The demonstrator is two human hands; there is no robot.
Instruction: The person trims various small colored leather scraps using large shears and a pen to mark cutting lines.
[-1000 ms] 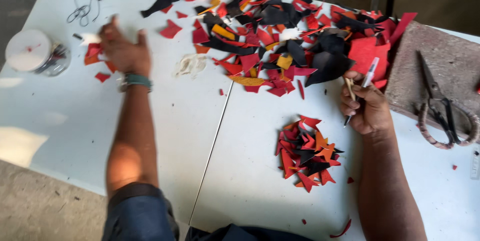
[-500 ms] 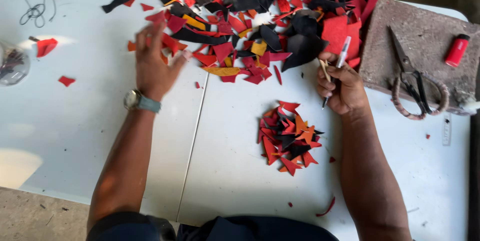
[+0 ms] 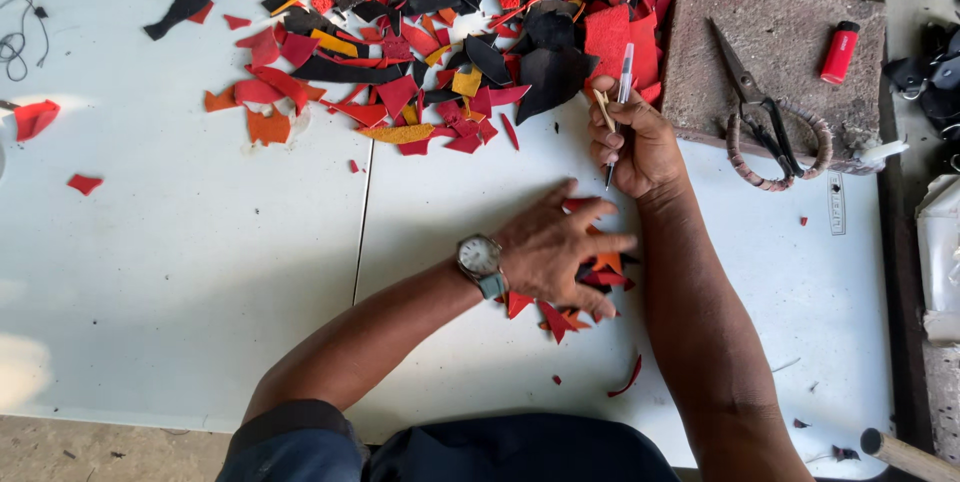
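My left hand [image 3: 562,245], with a wristwatch [image 3: 480,260] on the wrist, lies spread and flat on a small pile of red and orange scraps [image 3: 580,292] near the table's front. My right hand [image 3: 640,147] is just behind it, closed on a clear pen [image 3: 620,107] and a thin pale stick, both pointing up. A wide heap of red, black and yellow leather scraps [image 3: 450,52] covers the far middle of the white table [image 3: 200,272].
A rough grey slab [image 3: 790,12] at the far right carries large scissors [image 3: 765,117] with wrapped handles and a red lighter [image 3: 838,52]. Loose red scraps [image 3: 35,119] and a coiled wire [image 3: 15,42] lie at the far left. A wooden handle [image 3: 905,454] pokes in bottom right.
My left hand has swept from the far left of the table across to the small scrap pile and now rests on it. My right hand has kept hold of the pen.
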